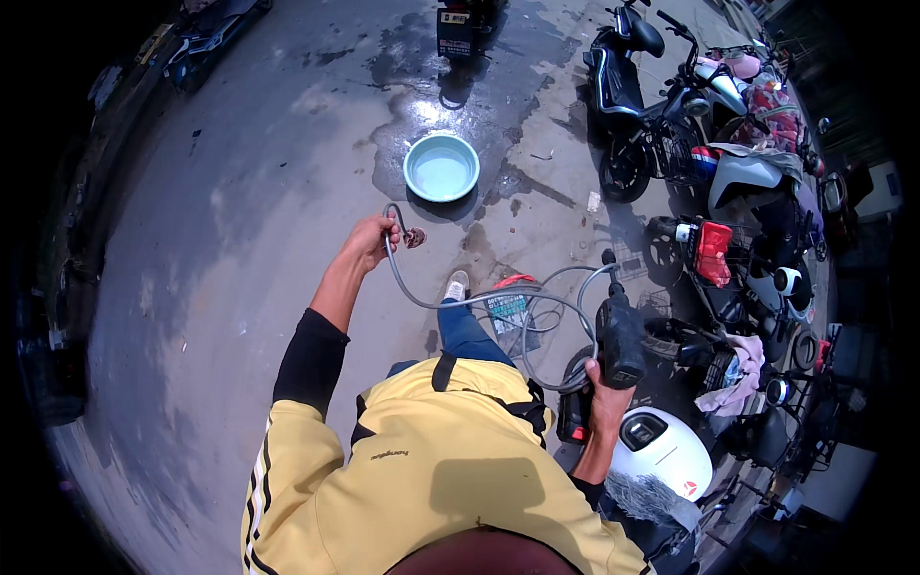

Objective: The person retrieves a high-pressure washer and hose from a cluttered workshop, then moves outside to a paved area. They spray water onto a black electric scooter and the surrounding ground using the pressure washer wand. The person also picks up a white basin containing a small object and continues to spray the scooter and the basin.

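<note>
My left hand (372, 240) is stretched forward, its fingers closed round a thin grey hose (446, 306) near one end. A reddish-brown end piece (414, 238) hangs from the hose just beside that hand. In my right hand (609, 398) is a black, gun-shaped cordless pressure washer (621, 335), gripped at its handle. A black battery pack with a red patch (575, 414) shows beside that hand. Loops of the hose hang between both hands and around the washer. Ahead, a light-blue basin (443, 197) holding water stands on the ground.
Parked scooters (628, 96) line the right side, one with a red bag (713, 254). A white scooter body (661, 450) stands close by my right arm. A printed bag (513, 311) lies by my foot. Wet pavement (393, 144) surrounds the basin; another vehicle (460, 38) is beyond it.
</note>
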Demonstrator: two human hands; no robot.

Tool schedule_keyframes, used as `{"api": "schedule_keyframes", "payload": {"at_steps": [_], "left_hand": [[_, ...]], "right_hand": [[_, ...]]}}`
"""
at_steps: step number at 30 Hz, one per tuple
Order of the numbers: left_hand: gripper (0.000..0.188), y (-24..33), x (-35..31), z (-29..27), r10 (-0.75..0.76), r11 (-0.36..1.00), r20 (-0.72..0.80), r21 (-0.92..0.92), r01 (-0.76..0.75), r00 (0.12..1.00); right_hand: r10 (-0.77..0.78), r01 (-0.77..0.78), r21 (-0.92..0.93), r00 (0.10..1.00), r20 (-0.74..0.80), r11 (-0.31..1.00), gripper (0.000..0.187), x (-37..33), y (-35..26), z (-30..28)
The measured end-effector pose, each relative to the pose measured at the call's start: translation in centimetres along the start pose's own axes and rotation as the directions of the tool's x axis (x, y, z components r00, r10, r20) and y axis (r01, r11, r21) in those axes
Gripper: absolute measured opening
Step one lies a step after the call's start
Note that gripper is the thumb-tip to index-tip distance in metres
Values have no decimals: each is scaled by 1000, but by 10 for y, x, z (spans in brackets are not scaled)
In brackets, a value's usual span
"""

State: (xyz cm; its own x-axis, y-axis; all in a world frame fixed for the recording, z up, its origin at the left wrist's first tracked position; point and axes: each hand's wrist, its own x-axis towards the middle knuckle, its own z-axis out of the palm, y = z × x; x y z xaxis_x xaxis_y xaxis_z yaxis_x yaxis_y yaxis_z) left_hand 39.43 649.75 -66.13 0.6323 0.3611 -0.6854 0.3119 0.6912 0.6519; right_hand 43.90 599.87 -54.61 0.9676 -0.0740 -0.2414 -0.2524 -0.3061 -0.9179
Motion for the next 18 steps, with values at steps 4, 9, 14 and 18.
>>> {"api": "schedule_keyframes", "payload": {"at_steps": [4,9,14,18], "left_hand": [[8,27,64,29,-60,998,-38,-15,60,997],[40,58,140,80,-120,991,-136,-69,112,983],[75,60,244,109,-71,993,-177,-107,52,982],[72,37,343,116,-71,991,-274,-125,38,959]], "right_hand": [[166,-163,-54,984,60,985,31,98,-39,41],[95,-97,19,990,104,995,26,193,-60,80],[88,-92,19,988,128,996,23,262,-86,121],[189,-197,54,973,134,979,24,313,-110,120]]}}
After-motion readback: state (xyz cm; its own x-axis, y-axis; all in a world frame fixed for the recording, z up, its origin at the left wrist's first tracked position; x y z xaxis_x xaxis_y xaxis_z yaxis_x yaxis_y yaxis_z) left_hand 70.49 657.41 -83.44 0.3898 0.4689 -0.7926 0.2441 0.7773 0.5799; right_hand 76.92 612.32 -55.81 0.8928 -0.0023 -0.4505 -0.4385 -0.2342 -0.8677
